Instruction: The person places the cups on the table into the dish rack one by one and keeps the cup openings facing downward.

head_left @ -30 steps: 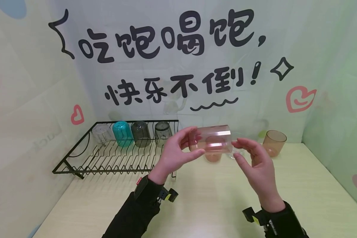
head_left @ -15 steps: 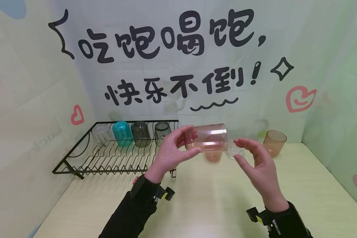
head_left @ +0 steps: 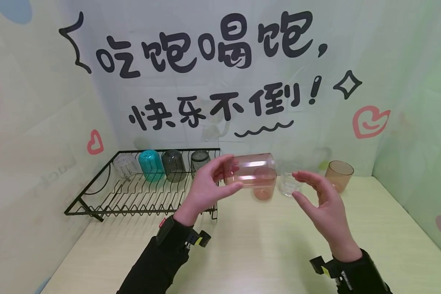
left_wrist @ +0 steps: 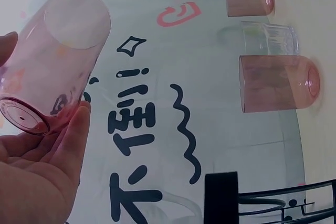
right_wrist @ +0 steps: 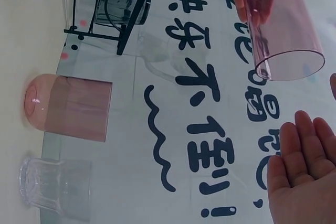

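Where the black wire rack [head_left: 114, 212] stands: at the left on the pale table [head_left: 242, 253], with four cups along its back that look upside down.
Rack cups: first a clear cup [head_left: 126, 165], then a turquoise cup [head_left: 151, 166], a dark gray cup [head_left: 174, 165] and a smoky glass [head_left: 199, 160], partly hidden by the person.
Left hand [head_left: 206, 183]: thumb and fingers pinch one cup by its bottom end.
Held pink tumbler [head_left: 250, 171]: up in the air, lying on its side, mouth toward the right; only one hand has it.
Slip worry: it looks smooth, so a loose pinch could let it drop and hit the table or a cup below.
Bump worry: if that hand swings left too low, it might knock the smoky glass.
Standing pink tumbler [head_left: 263, 194]: upright on the table, partly behind the held one.
Clear glass [head_left: 290, 185]: upright, just beside it.
Right hand [head_left: 327, 208]: thumb and fingers spread apart, holding nothing, not touching the tumbler; a careless push forward could tip the clear glass.
Peach tumbler [head_left: 339, 176]: upright at the far right, near the back wall [head_left: 316, 143].
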The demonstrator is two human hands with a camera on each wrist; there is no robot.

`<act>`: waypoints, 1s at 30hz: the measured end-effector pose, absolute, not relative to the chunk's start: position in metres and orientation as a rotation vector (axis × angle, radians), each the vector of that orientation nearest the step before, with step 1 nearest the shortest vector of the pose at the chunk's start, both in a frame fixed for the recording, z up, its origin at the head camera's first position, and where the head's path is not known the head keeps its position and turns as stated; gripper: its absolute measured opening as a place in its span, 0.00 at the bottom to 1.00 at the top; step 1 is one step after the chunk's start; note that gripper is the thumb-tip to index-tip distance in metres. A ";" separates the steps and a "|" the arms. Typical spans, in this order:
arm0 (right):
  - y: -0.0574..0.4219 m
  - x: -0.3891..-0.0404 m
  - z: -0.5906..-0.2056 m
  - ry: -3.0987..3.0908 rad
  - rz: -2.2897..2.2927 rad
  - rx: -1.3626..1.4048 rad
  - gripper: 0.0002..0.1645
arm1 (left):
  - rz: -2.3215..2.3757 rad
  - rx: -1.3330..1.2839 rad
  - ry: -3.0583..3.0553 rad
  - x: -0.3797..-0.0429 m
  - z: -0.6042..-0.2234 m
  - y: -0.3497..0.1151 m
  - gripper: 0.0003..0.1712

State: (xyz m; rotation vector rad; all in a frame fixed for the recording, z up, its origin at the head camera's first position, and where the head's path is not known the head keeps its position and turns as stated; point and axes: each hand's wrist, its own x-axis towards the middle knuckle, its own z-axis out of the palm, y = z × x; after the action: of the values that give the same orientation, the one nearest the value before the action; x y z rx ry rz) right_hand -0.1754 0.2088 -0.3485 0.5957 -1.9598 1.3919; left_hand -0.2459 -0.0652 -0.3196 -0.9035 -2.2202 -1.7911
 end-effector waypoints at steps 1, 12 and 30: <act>0.209 -0.176 -0.349 -1.963 1.388 0.596 0.32 | -1.782 -0.898 -2.227 -0.246 -0.320 -0.066 0.39; 0.213 -0.178 -0.353 -2.013 1.369 0.572 0.31 | -1.721 -0.841 -2.272 -0.248 -0.322 -0.075 0.40; 0.217 -0.186 -0.365 -2.147 1.301 0.513 0.29 | -1.668 -0.789 -2.349 -0.252 -0.330 -0.087 0.41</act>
State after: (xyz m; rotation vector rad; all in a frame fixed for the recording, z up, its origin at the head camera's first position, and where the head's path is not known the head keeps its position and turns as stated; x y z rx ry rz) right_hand -0.1860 0.2171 -0.3648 0.5131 -2.1473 1.3007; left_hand -0.2517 -0.0865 -0.3295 -0.7888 -2.3488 -1.6681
